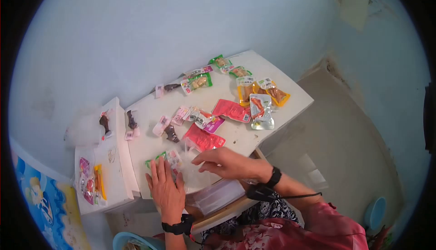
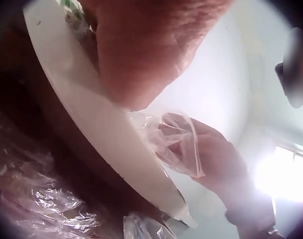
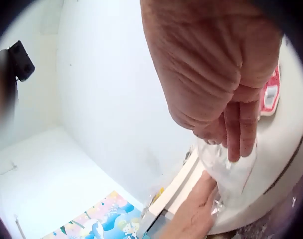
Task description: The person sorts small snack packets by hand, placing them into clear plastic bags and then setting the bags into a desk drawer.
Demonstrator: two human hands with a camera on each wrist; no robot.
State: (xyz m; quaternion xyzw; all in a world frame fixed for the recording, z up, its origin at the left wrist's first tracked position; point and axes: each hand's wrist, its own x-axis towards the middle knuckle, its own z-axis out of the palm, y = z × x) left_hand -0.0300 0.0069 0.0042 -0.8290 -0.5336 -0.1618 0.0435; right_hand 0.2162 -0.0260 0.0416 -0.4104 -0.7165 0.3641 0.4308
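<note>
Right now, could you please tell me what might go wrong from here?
The thin clear bag at the right hand might slip or tear if pulled hard. The green-edged packet under the left hand could get nudged over the desk's front edge, perhaps into the open drawer.

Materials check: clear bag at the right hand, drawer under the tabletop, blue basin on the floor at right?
Clear bag: thin, glossy plastic film, by its see-through walls and soft creases.
Drawer: probably wood, matte; tan rim, though veneered board is possible.
Blue basin: likely molded plastic, from the smooth, evenly colored wall; enamel not ruled out.
</note>
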